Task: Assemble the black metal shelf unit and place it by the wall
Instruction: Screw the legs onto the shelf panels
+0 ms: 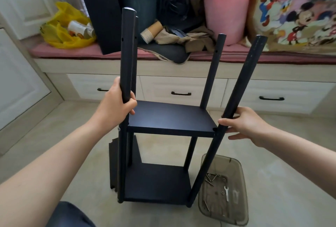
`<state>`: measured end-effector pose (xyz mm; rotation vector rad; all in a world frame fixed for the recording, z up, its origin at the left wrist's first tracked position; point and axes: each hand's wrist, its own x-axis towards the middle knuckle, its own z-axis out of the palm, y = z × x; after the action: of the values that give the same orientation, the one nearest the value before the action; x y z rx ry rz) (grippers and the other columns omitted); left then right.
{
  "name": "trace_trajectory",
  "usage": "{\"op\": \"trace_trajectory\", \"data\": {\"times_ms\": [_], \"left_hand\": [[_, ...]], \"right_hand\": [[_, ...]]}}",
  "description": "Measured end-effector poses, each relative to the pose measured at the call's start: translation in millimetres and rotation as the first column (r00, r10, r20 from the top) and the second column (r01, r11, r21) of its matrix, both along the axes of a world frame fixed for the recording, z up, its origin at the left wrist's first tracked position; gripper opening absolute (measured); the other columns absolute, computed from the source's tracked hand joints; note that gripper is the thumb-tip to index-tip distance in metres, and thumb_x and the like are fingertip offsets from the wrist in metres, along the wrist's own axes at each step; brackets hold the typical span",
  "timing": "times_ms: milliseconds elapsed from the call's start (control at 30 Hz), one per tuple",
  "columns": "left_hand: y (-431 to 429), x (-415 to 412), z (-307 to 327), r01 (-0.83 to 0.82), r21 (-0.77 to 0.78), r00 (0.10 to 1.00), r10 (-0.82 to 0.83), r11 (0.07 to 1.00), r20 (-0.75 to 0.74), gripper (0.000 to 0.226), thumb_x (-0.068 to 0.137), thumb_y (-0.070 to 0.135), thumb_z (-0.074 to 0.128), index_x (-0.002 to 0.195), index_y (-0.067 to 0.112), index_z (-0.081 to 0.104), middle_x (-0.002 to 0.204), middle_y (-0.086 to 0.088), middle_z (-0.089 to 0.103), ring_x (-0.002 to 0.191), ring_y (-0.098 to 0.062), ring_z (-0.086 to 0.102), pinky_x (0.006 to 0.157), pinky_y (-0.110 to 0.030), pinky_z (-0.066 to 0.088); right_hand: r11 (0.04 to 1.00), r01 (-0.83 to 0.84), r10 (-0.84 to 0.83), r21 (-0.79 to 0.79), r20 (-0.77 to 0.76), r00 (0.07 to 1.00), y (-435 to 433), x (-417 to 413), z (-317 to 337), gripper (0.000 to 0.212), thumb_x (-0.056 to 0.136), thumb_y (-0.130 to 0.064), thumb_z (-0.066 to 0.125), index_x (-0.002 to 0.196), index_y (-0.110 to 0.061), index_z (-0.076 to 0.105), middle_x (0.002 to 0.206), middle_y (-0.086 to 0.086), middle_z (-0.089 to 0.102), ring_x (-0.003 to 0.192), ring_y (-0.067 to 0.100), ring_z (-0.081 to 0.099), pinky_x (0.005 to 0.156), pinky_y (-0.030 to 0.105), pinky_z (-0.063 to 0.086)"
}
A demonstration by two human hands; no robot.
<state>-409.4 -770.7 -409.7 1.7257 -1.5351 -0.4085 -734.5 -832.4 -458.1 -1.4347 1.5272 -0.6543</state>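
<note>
Black shelf unit (169, 117) stood upright on the floor, two shelves fitted, four posts rising above the upper one. Left hand (118, 106) was wrapped round the front-left post (128, 54) just above that shelf. Right hand (249, 125) held the leaning front-right post (241, 81), thumb across it. A clear tray (234, 161) with screws and a wrench (226, 193) lay beside the unit's base.

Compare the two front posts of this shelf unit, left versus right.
The front left post stands nearly upright; the front right post leans outward at the top. The left hand is curled tight round the front left post; the right hand holds the front right post looser, thumb across it. Both are round black tubes.
</note>
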Motion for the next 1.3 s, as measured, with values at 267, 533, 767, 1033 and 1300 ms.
{"op": "trace_trajectory", "data": {"times_ms": [267, 533, 767, 1033, 1300], "left_hand": [[-17, -6, -16, 0.063, 0.071, 0.998, -0.061, 0.996, -0.029, 0.021, 0.097, 0.004, 0.059, 0.102, 0.018, 0.044, 0.095, -0.005, 0.062, 0.074, -0.012, 0.072, 0.084, -0.040, 0.058], [-16, -1, -36, 0.054, 0.096, 0.996, -0.047, 0.994, -0.073, 0.032, 0.093, 0.010, 0.068, 0.100, 0.032, 0.046, 0.093, -0.002, 0.070, 0.092, -0.022, 0.071, 0.091, -0.049, 0.057], [-18, 2, -41, 0.018, 0.084, 0.997, -0.011, 0.996, -0.079, 0.034, 0.092, 0.013, 0.072, 0.099, 0.035, 0.047, 0.091, 0.000, 0.071, 0.091, -0.019, 0.070, 0.089, -0.049, 0.058], [-2, 3, -42, -0.079, 0.089, 0.997, 0.080, 0.993, -0.007, 0.043, 0.084, 0.013, 0.080, 0.114, 0.024, 0.050, 0.092, 0.000, 0.067, 0.091, -0.024, 0.069, 0.087, -0.049, 0.059], [14, -2, -41, -0.191, 0.101, 0.978, 0.180, 0.976, 0.109, 0.031, 0.083, 0.018, 0.082, 0.099, 0.014, 0.056, 0.083, 0.005, 0.064, 0.087, -0.022, 0.066, 0.082, -0.048, 0.059]], "right_hand": [[0.996, 0.046, -0.045, -0.078, 0.003, 0.999, 11, -25, 1, 0.019, 0.086, -0.013, 0.076, 0.099, -0.012, 0.062, 0.089, 0.012, 0.075, 0.074, 0.021, 0.075, 0.067, 0.042, 0.063], [0.981, 0.003, -0.019, -0.193, -0.077, 0.997, 14, -25, 3, 0.016, 0.085, -0.009, 0.075, 0.093, -0.016, 0.063, 0.086, 0.006, 0.074, 0.070, 0.010, 0.074, 0.056, 0.029, 0.060], [0.983, -0.047, 0.021, -0.176, -0.147, 0.989, 9, -24, 5, 0.018, 0.084, -0.014, 0.077, 0.090, -0.020, 0.062, 0.090, 0.005, 0.073, 0.080, 0.018, 0.074, 0.061, 0.032, 0.062], [0.967, -0.233, 0.253, 0.100, -0.300, 0.920, 11, -25, 18, 0.018, 0.079, -0.023, 0.081, 0.093, -0.015, 0.072, 0.084, -0.001, 0.077, 0.077, 0.009, 0.074, 0.073, 0.032, 0.062], [0.933, -0.340, 0.359, 0.114, -0.320, 0.877, 28, -18, 19, 0.027, 0.076, -0.023, 0.084, 0.095, -0.014, 0.068, 0.087, 0.000, 0.075, 0.076, 0.010, 0.074, 0.074, 0.031, 0.062]]}}
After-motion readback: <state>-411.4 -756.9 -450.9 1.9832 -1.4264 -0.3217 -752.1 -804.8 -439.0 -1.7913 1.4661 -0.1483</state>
